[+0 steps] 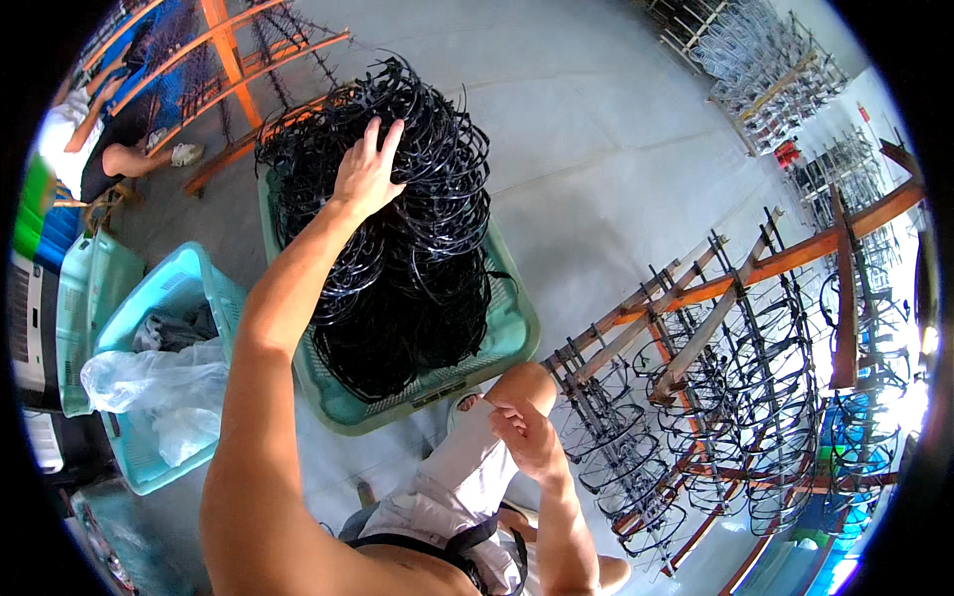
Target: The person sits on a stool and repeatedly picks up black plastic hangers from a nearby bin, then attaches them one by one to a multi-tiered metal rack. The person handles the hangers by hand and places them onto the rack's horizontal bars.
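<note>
A big heap of glossy black, thin, hoop-shaped pieces (437, 199) rises from a pale green plastic crate (517, 318) in front of me. My left hand (368, 177) reaches over the upper part of this heap with fingers stretched apart, and nothing shows in its grasp. Whether the fingertips touch the hoops I cannot tell. Close to my bent knee, my right hand (527, 437) is closed, its fingers curled together. What it holds, if anything, is too small to make out.
To the right, an orange-brown rack (765, 266) carries many hanging black hoops. Another orange rack (227, 50) stands far left, near a seated person (84, 139). A turquoise basket (129, 452) at left holds clear plastic bags (174, 382). More loaded racks (755, 74) stand far right.
</note>
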Motion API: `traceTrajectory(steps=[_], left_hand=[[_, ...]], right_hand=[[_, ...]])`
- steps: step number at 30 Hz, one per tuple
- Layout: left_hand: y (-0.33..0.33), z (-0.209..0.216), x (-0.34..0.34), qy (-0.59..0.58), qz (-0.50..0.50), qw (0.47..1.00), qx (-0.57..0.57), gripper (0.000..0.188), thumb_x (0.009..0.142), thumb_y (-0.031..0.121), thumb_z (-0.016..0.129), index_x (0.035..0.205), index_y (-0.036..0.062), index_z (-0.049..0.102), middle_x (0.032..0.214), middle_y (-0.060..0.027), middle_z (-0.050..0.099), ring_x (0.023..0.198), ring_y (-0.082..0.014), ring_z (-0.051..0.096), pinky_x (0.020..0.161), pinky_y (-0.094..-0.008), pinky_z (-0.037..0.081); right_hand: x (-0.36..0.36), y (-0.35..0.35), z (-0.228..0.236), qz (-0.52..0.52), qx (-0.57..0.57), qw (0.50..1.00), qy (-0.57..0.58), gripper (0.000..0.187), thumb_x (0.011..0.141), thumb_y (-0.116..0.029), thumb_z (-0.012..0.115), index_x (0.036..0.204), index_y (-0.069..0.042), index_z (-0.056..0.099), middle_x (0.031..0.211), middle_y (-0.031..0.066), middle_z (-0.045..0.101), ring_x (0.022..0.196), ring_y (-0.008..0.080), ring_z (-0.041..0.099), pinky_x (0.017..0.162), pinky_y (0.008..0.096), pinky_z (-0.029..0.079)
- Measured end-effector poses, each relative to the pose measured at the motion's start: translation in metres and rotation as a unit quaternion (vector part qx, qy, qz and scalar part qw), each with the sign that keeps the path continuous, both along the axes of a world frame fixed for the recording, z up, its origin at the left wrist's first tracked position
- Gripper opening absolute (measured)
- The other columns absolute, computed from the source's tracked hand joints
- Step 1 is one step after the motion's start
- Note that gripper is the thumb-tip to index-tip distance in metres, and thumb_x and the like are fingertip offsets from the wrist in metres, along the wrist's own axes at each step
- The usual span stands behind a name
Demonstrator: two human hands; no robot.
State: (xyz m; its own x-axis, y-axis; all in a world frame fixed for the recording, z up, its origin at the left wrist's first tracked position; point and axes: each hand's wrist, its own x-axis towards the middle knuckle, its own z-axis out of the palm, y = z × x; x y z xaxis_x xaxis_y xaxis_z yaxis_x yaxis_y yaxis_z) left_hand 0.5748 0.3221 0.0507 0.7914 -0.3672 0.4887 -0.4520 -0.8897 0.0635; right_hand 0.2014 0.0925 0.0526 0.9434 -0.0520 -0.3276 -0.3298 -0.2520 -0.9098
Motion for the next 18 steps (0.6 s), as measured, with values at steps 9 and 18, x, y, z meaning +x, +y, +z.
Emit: traceTrajectory(steps=[9,18], left_hand=[[-0.001,0.048,-0.060,0.066,-0.146,0.985,-0.070,0.082,0.065,0.007,0.073,0.137,0.0024,0.032,0.124,-0.0234,0.050,0.104,-0.0390,0.057,0.092,-0.0451,0.048],[-0.021,0.015,-0.278,0.292,-0.233,0.923,-0.095,0.081,0.064,0.018,0.077,0.131,-0.0011,0.037,0.120,-0.0241,0.052,0.099,-0.0403,0.058,0.081,-0.0452,0.050]], right_hand=[[-0.005,-0.016,-0.019,-0.007,0.053,0.998,0.032,0.030,0.092,-0.016,0.061,0.115,0.003,0.054,0.096,0.0119,0.065,0.086,0.0162,0.062,0.074,0.0281,0.051],[0.057,0.063,-0.043,-0.163,0.611,0.774,0.030,0.047,0.090,-0.041,0.060,0.124,-0.008,0.053,0.117,0.0098,0.061,0.110,0.0232,0.056,0.096,0.0391,0.044]])
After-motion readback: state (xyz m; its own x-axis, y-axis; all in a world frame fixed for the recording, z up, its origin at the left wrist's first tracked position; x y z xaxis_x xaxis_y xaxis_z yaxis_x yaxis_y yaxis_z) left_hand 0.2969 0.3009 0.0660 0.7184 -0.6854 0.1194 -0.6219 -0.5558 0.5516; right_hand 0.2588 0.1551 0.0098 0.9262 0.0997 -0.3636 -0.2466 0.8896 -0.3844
